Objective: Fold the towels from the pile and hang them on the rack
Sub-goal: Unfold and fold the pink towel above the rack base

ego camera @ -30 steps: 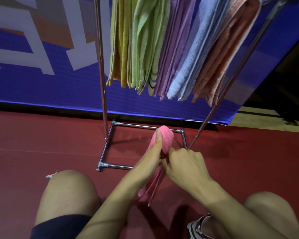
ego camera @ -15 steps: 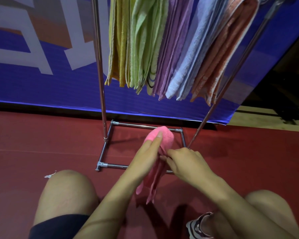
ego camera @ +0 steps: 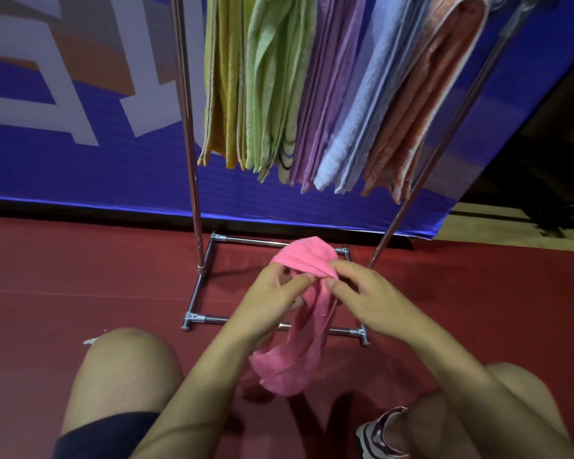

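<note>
My left hand and right hand both pinched the pink towel above the floor, before the rack holding five hung towels.

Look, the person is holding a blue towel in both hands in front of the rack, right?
Not quite: the towel in both hands is pink, not blue, as the head view shows. The left hand and right hand do hold it in front of the rack.
</note>
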The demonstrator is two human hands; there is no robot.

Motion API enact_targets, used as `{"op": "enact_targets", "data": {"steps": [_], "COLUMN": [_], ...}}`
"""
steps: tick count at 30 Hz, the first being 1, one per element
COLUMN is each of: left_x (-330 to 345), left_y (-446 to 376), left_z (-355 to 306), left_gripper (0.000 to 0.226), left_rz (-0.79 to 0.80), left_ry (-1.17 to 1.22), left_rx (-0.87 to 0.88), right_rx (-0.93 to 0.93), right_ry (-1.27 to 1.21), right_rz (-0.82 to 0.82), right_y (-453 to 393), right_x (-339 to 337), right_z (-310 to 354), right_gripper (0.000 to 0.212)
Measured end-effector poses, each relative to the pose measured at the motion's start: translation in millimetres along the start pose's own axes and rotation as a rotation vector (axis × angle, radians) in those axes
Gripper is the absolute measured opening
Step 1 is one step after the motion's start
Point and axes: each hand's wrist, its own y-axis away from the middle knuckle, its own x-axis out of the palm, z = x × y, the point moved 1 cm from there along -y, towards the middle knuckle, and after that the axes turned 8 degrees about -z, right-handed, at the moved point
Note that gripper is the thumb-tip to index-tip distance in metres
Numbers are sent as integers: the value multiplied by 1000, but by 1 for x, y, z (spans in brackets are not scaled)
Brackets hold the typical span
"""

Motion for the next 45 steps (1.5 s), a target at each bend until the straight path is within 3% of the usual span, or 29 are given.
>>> {"op": "enact_targets", "data": {"steps": [5, 8, 13, 15, 17, 22, 25, 28, 31, 34, 35, 39, 45], "left_x": [1, -1, 1, 0, -2, 5, 7, 11, 17, 19, 20, 19, 16], "left_y": [-1, -5, -10, -7, -6, -2, -1, -1, 2, 2, 2, 4, 5], "left_z": [0, 8, 22, 19, 17, 13, 11, 6, 2, 3, 1, -6, -8], "left_gripper": [21, 20, 19, 15, 26, 17, 18, 25, 24, 40, 42, 18, 14], "left_rz": [-85, -125, -116, -82, -78, -48, -77, -94, -74, -62, -57, -72, -102], "left_ry": [-100, -172, -191, -211, -215, -67, 37, 143, 321, 433, 460, 511, 567], "left_rx": [150, 128, 69, 57, 24, -85, -92, -126, -160, -132, -119, -94, -120], "right_rx": [83, 115, 121, 132, 136, 56, -70, -54, -6, -16, -13, 7, 45], "right_ry": [-28, -75, 220, 297, 356, 506, 652, 687, 659, 630, 614, 612, 663], "right_rz": [-19, -111, -131, -128, -152, -196, -231, -298, -357, -381, -384, -358, -232], "right_y": [5, 6, 9, 6, 2, -6, 6, 14, 13, 14, 14, 15, 22], "right_x": [10, 16, 29, 30, 24, 10, 30, 42, 44, 45, 44, 38, 41], "right_z": [-3, 0, 9, 6, 2, 5, 18, 25, 22, 24, 24, 21, 21], "right_gripper": [15, 20, 37, 33, 28, 31, 43, 55, 38, 23, 22, 20, 29]}}
